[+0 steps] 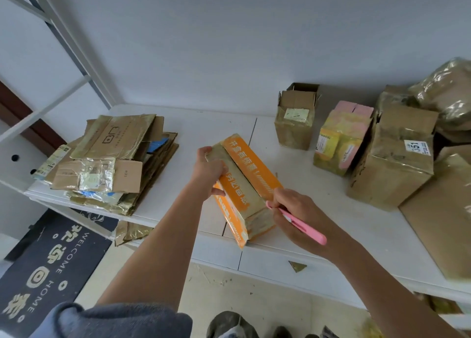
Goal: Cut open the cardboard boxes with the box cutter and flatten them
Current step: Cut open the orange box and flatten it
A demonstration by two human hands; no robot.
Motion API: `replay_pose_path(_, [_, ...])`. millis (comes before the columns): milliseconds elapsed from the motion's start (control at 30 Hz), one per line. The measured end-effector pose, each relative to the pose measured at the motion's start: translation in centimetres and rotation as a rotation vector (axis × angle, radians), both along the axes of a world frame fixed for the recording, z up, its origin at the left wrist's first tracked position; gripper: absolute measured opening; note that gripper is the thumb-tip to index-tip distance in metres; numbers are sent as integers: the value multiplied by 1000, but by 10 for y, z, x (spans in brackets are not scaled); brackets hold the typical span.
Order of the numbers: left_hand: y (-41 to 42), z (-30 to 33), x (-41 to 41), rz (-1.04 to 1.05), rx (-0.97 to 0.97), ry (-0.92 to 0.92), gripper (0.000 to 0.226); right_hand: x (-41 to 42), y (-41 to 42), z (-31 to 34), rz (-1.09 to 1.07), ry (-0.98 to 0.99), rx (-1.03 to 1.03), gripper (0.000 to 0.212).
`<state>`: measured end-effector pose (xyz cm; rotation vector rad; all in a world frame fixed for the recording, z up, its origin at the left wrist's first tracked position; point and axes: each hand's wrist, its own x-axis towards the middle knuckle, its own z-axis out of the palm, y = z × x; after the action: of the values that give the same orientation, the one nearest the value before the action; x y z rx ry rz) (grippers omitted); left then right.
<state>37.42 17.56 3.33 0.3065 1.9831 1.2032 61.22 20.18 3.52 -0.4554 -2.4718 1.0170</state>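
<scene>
Left hand [207, 170] grips far end of tilted orange box [244, 184] | right hand [297, 211] holds pink box cutter [298, 221] against near end | flattened cardboard stack [109, 159] lies left of grip

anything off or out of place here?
Small things only: a triangular tape-covered cardboard scrap lies on the white table's front edge, and a crumpled cardboard piece hangs below the flattened cardboard stack.
</scene>
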Motion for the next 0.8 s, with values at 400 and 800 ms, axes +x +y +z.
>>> replay_pose_path(400, [1, -11, 1, -99, -89, 324, 58, 43, -1, -16, -265, 345, -380, 18])
replay_pose_path(800, [-2, -30, 2, -505, -204, 893, 52, 6, -31, -54, -705, 805, -841, 9])
